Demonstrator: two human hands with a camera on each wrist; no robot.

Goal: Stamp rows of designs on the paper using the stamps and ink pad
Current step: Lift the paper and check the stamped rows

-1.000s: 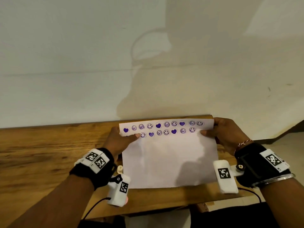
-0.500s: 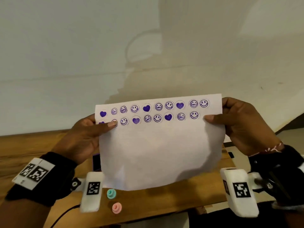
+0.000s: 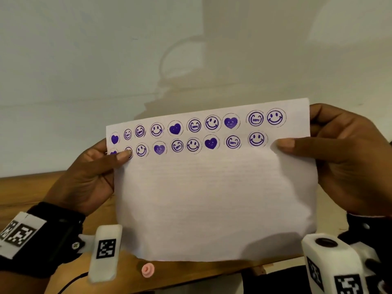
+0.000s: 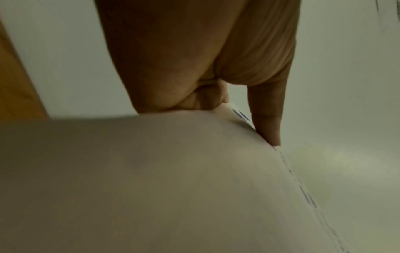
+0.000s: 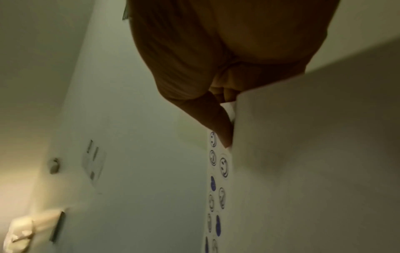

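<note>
A white sheet of paper (image 3: pixel 212 198) is held upright in front of the head camera, clear of the wooden table (image 3: pixel 25 194). Two rows of purple hearts and smiley faces run across its top. My left hand (image 3: pixel 106 158) pinches the sheet's left edge, thumb on the front over the lower row. My right hand (image 3: pixel 301 143) pinches the right edge, thumb on the front. The left wrist view shows the paper (image 4: pixel 151 179) from behind with my left hand (image 4: pixel 249 119) on it. In the right wrist view, stamped designs on the paper (image 5: pixel 303 154) show beside my right hand (image 5: pixel 227 130). A pink stamp (image 3: pixel 147 270) lies on the table below the sheet. The ink pad is hidden.
A plain pale wall (image 3: pixel 106 60) fills the background behind the table. The table's front edge runs under the sheet's lower edge. White marker blocks (image 3: pixel 106 251) hang from both wrist straps.
Both hands have lifted the paper off the table and tilted it upright, closer to the head camera. The teal stamp seen half a second ago is out of sight behind the sheet.
</note>
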